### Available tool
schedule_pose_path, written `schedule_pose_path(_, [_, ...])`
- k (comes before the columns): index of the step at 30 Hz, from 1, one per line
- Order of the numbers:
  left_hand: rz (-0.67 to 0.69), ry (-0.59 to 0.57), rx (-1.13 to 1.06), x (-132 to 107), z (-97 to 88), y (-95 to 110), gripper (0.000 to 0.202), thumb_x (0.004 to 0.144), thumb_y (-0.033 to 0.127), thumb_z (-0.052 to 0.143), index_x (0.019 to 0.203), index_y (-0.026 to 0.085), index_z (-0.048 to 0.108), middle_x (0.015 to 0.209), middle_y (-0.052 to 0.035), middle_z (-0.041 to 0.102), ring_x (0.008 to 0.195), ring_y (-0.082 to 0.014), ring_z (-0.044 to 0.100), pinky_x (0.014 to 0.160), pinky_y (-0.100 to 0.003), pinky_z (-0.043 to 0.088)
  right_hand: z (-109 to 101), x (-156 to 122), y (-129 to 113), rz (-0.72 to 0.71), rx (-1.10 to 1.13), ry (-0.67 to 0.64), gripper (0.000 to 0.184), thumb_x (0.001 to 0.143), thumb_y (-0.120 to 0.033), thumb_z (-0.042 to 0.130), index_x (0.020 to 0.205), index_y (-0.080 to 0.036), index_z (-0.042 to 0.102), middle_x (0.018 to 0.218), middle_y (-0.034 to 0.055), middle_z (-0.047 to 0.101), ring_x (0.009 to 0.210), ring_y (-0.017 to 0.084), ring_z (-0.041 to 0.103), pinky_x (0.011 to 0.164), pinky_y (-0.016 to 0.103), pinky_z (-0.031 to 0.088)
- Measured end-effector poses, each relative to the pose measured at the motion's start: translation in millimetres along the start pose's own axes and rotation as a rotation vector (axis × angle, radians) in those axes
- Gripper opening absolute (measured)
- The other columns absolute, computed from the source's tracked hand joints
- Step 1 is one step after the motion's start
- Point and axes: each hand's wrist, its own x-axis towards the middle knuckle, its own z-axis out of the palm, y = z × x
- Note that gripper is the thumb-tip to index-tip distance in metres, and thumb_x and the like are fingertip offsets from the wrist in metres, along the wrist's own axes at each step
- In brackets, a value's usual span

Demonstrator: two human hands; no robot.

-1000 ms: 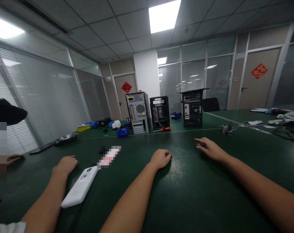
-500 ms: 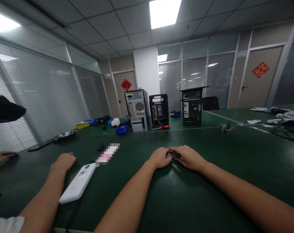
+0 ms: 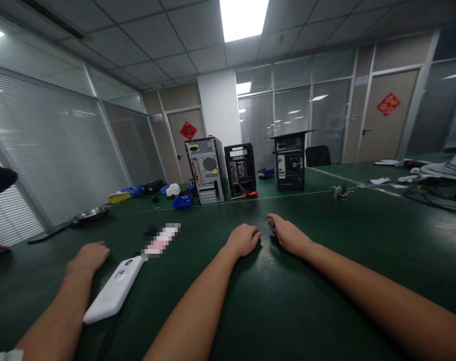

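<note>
Above the green table (image 3: pixel 273 311), my right hand (image 3: pixel 290 236) grips a small metallic part (image 3: pixel 271 224) between thumb and fingers. The part is mostly covered, and its kind is too small to make out. My left hand (image 3: pixel 243 239) is just to the left, a short gap away, with its fingers curled in and closed. Whatever those fingers may hold is hidden.
Another person's hand (image 3: pixel 88 256) rests at left beside a white power bank-like device (image 3: pixel 115 290). Computer cases (image 3: pixel 207 170) stand at the back, with a red screwdriver (image 3: pixel 250 194) and blue tray (image 3: pixel 183 202). Small metal pieces (image 3: pixel 340 193) and cables (image 3: pixel 438 198) lie right.
My hands were together on the small dark metallic part; now they are apart, and the part stays in my right hand. The view has turned slightly right.
</note>
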Motion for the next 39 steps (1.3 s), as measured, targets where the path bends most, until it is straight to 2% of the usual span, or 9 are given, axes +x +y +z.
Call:
schedule_pose_path(3, [0.040,0.014,0.019,0.9,0.7,0.1,0.039,0.103,0.038,0.038,0.095,0.019,0.070,0.093,-0.0087,0.072,0.089,-0.0228,0.062,0.078,-0.031,0.047,2.5,-2.5,0.6,0.021,0.081,0.062,0.057,0.084,-0.005,0.043,0.141,-0.011,0.037,0.136,0.0197,0.050,0.123,0.024,0.054,0.106,0.038,0.041])
schedule_pose_path(6, [0.088,0.031,0.028,1.9,3.6,1.0,0.039,0.103,0.038,0.038,0.093,0.019,0.071,0.091,-0.0082,0.072,0.087,-0.0220,0.062,0.078,-0.031,0.046,4.2,-3.3,-3.9,0.075,0.141,0.029,0.053,0.082,-0.008,0.049,0.134,-0.014,0.039,0.122,0.0147,0.056,0.107,0.021,0.059,0.097,0.036,0.046])
schedule_pose_path(13, [0.196,0.040,0.028,4.1,7.3,2.5,0.042,0.104,0.037,0.038,0.091,0.019,0.072,0.092,-0.0071,0.073,0.086,-0.0207,0.062,0.081,-0.031,0.045,0.0,-1.8,-17.8,-0.043,0.037,-0.086,0.014,0.093,-0.027,0.052,0.106,-0.022,0.055,0.105,0.0065,0.063,0.093,0.020,0.059,0.085,0.034,0.043])
schedule_pose_path(20, [0.180,0.052,0.047,3.2,6.5,2.6,0.045,0.105,0.039,0.036,0.089,0.018,0.072,0.089,-0.0067,0.073,0.085,-0.0201,0.062,0.078,-0.030,0.045,-9.2,3.1,-17.7,-0.028,-0.057,-0.089,0.016,0.099,-0.029,0.043,0.104,-0.021,0.056,0.103,0.0071,0.063,0.093,0.020,0.059,0.085,0.034,0.041])
schedule_pose_path(24, [0.174,0.044,0.061,1.9,4.2,4.1,0.043,0.104,0.040,0.039,0.085,0.019,0.071,0.085,-0.0067,0.072,0.084,-0.0206,0.061,0.076,-0.030,0.045,-18.0,5.9,23.2,0.169,-0.129,-0.066,0.023,0.100,-0.030,0.036,0.104,-0.020,0.056,0.105,0.0101,0.063,0.094,0.022,0.060,0.083,0.035,0.042])
schedule_pose_path(27, [0.152,0.041,0.056,1.4,3.1,4.1,0.039,0.102,0.039,0.041,0.086,0.019,0.070,0.086,-0.0066,0.072,0.085,-0.0207,0.061,0.074,-0.030,0.045,-28.3,-1.8,74.8,0.352,-0.122,-0.009,0.024,0.098,-0.027,0.037,0.107,-0.018,0.057,0.110,0.0137,0.063,0.096,0.023,0.061,0.082,0.035,0.044])
schedule_pose_path(32, [0.118,0.022,0.056,1.9,4.2,3.1,0.037,0.101,0.037,0.042,0.086,0.019,0.071,0.085,-0.0073,0.071,0.085,-0.0210,0.060,0.075,-0.030,0.046,-45.8,-24.8,153.6,0.488,-0.016,0.188,0.023,0.095,-0.030,0.039,0.104,-0.019,0.057,0.112,0.0136,0.067,0.100,0.024,0.063,0.088,0.035,0.045])
schedule_pose_path(35, [0.111,0.026,0.045,2.0,4.7,3.3,0.037,0.101,0.037,0.043,0.087,0.019,0.071,0.086,-0.0074,0.071,0.086,-0.0211,0.060,0.076,-0.030,0.046,-49.8,-33.7,178.0,0.588,0.099,0.265,0.022,0.096,-0.033,0.039,0.106,-0.022,0.054,0.109,0.0094,0.072,0.097,0.023,0.065,0.086,0.036,0.046])
schedule_pose_path(39, [0.106,0.023,0.023,1.2,3.0,4.7,0.034,0.101,0.036,0.043,0.091,0.019,0.072,0.088,-0.0066,0.072,0.085,-0.0206,0.060,0.075,-0.029,0.046,-49.1,-36.8,185.5,0.652,0.190,0.302,0.019,0.094,-0.033,0.042,0.104,-0.022,0.054,0.106,0.0075,0.075,0.093,0.021,0.067,0.085,0.034,0.047])
